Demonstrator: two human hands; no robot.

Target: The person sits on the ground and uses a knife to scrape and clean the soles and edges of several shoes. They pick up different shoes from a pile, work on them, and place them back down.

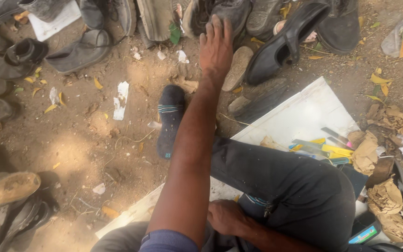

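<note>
I stretched my left hand (215, 49) out flat, fingers spread wide and holding nothing, its tips touching a worn dark shoe (229, 14) in the row of old footwear on the dirt. My right hand (227, 217) rested loosely curled on my dark trousers (295, 186), empty too, beside the white board (304, 114).

The top edge cuts off the shoes (239, 18); sandals (5, 205) leave at left.

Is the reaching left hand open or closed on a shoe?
Open: the left hand is spread flat, fingers extended over a dark shoe, gripping nothing.
</note>
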